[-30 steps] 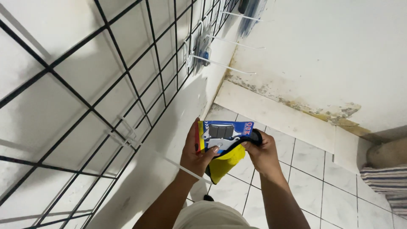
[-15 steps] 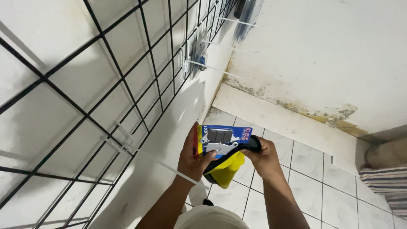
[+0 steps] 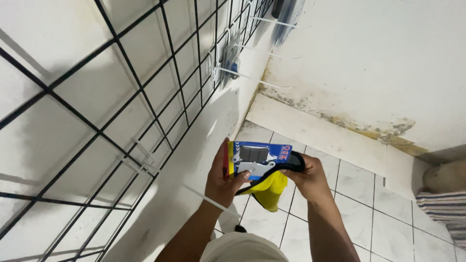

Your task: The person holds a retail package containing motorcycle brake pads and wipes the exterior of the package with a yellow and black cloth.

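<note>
My left hand (image 3: 224,180) grips a blue blister pack (image 3: 257,155) with grey parts under clear plastic, thumb across its front; more packs with red and yellow edges sit behind it. My right hand (image 3: 308,178) holds the pack's right edge together with a black strap (image 3: 291,164) of a yellow bag (image 3: 269,191) that hangs below both hands. A white peg hook (image 3: 194,190) sticks out of the black wire grid panel (image 3: 121,111) just below my left wrist.
Further white hooks (image 3: 252,77) jut from the grid higher up, some carrying hanging packs (image 3: 232,65). A stained white wall (image 3: 369,63) meets a white tiled floor (image 3: 369,208). A striped cloth (image 3: 444,213) lies at the right edge.
Both hands with the packs and bag have dropped slightly lower in view, and my left thumb has shifted onto the front of the blue pack.
</note>
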